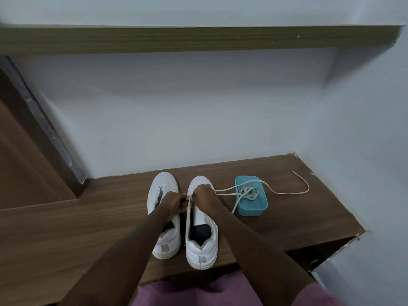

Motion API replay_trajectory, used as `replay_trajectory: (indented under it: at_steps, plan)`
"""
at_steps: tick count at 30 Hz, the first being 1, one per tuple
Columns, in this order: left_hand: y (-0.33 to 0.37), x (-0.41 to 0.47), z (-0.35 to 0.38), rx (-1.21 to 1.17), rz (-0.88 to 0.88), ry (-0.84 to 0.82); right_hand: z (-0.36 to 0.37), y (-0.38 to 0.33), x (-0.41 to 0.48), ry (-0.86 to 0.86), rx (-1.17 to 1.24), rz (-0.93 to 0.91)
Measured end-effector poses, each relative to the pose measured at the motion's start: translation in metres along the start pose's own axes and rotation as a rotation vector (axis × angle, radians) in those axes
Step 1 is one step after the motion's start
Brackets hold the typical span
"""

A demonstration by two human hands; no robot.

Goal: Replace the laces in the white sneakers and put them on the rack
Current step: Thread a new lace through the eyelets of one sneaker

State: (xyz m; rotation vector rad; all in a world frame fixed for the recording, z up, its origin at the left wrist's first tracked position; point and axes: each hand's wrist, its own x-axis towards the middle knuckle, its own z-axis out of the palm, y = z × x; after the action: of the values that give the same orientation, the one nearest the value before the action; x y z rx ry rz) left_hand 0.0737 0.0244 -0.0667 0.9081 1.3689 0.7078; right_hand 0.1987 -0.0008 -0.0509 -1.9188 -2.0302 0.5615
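- Purple fabric (198, 292) nearest me; beyond, right sneaker (202, 250) on the shelf (110, 206), left hand (174, 203) and right hand (203, 195) both pinching its lace (287, 193).
- Lacing barely begun, I judge; left sneaker (163, 184) bare, racking pending.

A dark brown wood-grain bench top (88, 217) runs along the pale wall. On it stand two white low-top sneakers, side by side with toes to the wall, the left sneaker (162, 184) just beside the right sneaker (202, 250). To their right sits a small teal rectangular plastic box (254, 208), and a cream flat shoelace (287, 192) curves beyond it over the bare wood.
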Motion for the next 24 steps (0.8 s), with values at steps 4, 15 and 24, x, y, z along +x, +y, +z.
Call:
replay_trajectory:
  at_steps: [4, 15, 24]
  plan:
    - [-0.001, 0.004, 0.001, 0.077, 0.004, -0.067, 0.001, 0.009, 0.003, 0.061, 0.069, 0.076]
    - [0.043, -0.012, -0.013, -0.430, 0.102, 0.435, -0.005, 0.014, -0.012, 0.128, 0.064, 0.192]
    - [0.064, -0.032, -0.090, 0.304, 0.282, 0.914, -0.003, 0.017, -0.035, 0.141, -0.021, 0.162]
